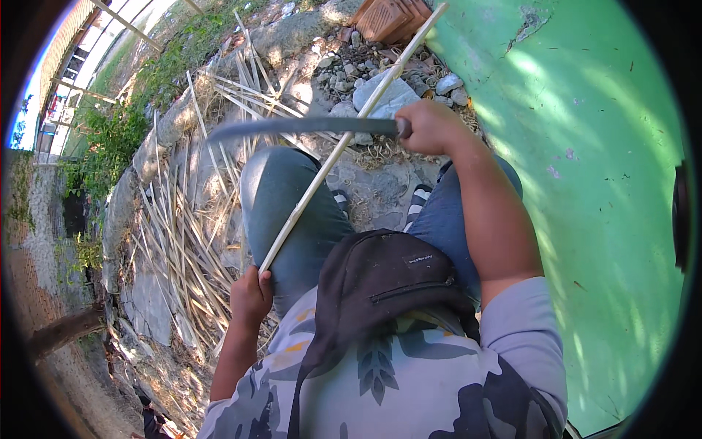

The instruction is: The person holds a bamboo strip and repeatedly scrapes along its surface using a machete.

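Shirt point(431, 366) foremost, the forward right hand point(430, 129) holds a blurred, apparently level machete point(300, 126).

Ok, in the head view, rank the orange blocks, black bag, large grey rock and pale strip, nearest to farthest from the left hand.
1. Pale strip: lower end in the left hand.
2. Black bag: to that hand's right.
3. Large grey rock: ahead and right.
4. Orange blocks: beyond the rock.

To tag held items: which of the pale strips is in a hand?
The long strip slanting up and right from the left hand; the other strips lie piled on the ground to the left.
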Demonstrator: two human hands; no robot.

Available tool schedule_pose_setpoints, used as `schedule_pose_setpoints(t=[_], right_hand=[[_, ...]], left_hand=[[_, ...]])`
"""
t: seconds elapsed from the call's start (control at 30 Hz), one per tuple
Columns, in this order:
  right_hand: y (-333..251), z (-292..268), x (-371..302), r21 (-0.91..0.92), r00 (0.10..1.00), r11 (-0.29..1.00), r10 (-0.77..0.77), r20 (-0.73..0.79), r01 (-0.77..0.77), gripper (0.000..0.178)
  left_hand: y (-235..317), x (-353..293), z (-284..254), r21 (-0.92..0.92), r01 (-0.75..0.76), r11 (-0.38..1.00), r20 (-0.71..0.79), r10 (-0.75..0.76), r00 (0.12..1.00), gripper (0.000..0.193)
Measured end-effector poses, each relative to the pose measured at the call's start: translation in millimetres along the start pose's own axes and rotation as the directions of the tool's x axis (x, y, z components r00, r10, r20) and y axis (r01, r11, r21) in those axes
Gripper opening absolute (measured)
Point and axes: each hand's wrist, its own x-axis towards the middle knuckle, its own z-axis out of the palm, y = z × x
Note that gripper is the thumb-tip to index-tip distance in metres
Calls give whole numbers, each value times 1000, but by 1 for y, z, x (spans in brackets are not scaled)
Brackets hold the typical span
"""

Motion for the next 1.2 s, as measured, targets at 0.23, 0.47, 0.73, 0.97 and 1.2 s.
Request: schedule_pose_setpoints(t=[0.23, 0.47, 0.73, 0.97, 1.2], right_hand=[[20, 3, 8, 182, 956, 945, 285, -62, -270, 21], [-21, 2, -1, -16, 999, 999, 36, -3, -36, 20], [34, 0, 13, 185, 936, 942, 311, -164, -281, 22], [-13, -12, -10, 209, 971, 972, 150, -185, -110, 18], [7, -10, 4, 16, 995, 996, 84, -59, -83, 19]], left_hand=[[11, 2, -13, -5, 12, 1000, 22, -12, 1000, 42], [2, 4, -6, -57, -6, 998, 28, 8, 1000, 39], [3, 6, -11, -13, -7, 1000, 45, 7, 999, 36], [4, 7, -4, -88, -29, 996, 27, 31, 999, 37], [2, 5, -5, -139, -68, 988, 11, 70, 997, 36]])
